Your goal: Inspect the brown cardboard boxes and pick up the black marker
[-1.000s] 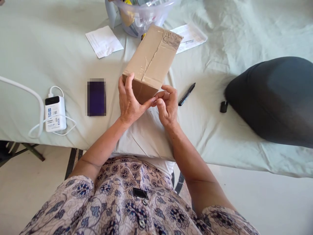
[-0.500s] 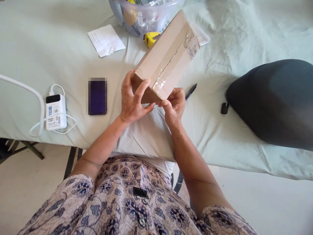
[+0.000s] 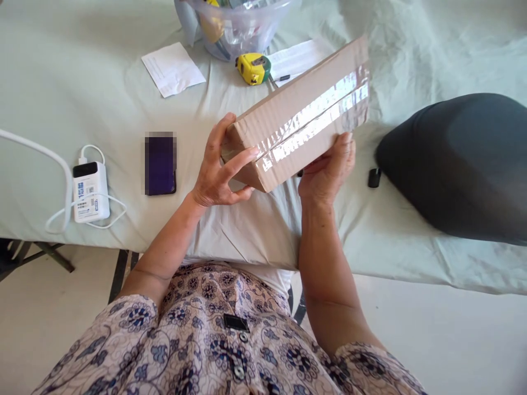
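A long cardboard box [image 3: 296, 126] is held tilted above the cloth, its far end pointing up to the right. Shiny clear tape runs along the seam of its upper face. My left hand [image 3: 220, 167] grips the near left end, with fingers spread over the edges. My right hand [image 3: 329, 167] supports the box from its lower right side, thumb on the edge and the other fingers hidden beneath. Beyond the box lie a yellow and green tape measure [image 3: 252, 68], a white paper [image 3: 296, 59] and a pen [image 3: 283, 78].
A clear plastic tub [image 3: 242, 30] of items stands at the back. A folded paper [image 3: 173, 70], a blurred-out phone [image 3: 160, 164] and a white power bank [image 3: 91, 192] with cables lie left. At right are a large dark rounded object [image 3: 457, 164] and a small black cap [image 3: 374, 178].
The box has swung clockwise and tipped, so its taped face shows more. My right hand has shifted from the near corner to farther along the right side.
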A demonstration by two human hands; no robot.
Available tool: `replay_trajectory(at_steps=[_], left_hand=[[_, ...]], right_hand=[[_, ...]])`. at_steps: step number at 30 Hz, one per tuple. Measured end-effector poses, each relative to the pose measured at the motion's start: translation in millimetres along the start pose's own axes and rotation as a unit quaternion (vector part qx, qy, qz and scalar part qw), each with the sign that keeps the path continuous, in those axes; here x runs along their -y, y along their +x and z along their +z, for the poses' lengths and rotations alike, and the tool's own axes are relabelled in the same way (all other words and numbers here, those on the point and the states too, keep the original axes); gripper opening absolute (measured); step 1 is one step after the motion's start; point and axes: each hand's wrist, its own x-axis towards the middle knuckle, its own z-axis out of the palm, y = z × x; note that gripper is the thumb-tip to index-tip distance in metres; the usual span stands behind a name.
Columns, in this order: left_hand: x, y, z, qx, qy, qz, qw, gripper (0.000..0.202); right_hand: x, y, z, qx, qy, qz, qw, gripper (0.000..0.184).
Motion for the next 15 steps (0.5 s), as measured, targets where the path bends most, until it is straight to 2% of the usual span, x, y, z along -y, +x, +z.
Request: replay_trajectory(at_steps=[2,3,4,7,9,13,15], left_hand=[[-0.8,3.0,-0.9,0.006,0.005,0.05,0.999,0.096],[-1.3,3.5,-1.4,0.006,0.002,0.055,0.998,0.099],[-1.7,3.3,-1.9,0.006,-0.007,0.039,0.999,0.099],[-1.8,-0.8,-3.9,-0.015,-0.044,-0.07,0.996,0.088],[0.6,-4.7,-5.2,-0.037,-0.056,-0.12,0.991,0.087],[8.8,-9.2,-7.0,-0.059,-0.064,-0.118,0.989,0.101],[10.1,-7.9,-7.4,-0.06,-0.081,-0.144,0.984,0.102]], right_hand=[[1.9,5.8,-3.7,-0.036,0.003,0.022,0.999,0.05],[4.1,7.4,-5.0,-0.048,0.003,0.034,0.998,0.048],[6.9,8.1,-5.9,-0.057,0.003,0.046,0.997,0.045],[16.6,6.8,-6.0,-0.084,0.006,0.055,0.995,0.035],[21.7,5.3,-4.2,-0.091,0.004,0.049,0.995,0.031],[23.7,4.9,0.0,-0.088,0.017,0.03,0.995,0.035],[21.2,5.5,0.6,-0.091,-0.004,0.017,0.996,0.037]])
